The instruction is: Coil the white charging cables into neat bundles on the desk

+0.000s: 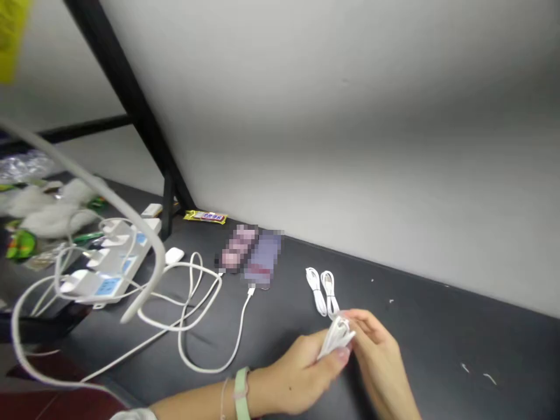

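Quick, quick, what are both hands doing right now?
Left hand: closed, holding a bundled white cable between thumb and fingers.
Right hand: fingers bent, right up against the same bundle; whether it grips can't be told.

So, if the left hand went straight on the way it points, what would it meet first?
Probably the right hand, just beyond the white cable bundle the left hand holds; depth is unclear.
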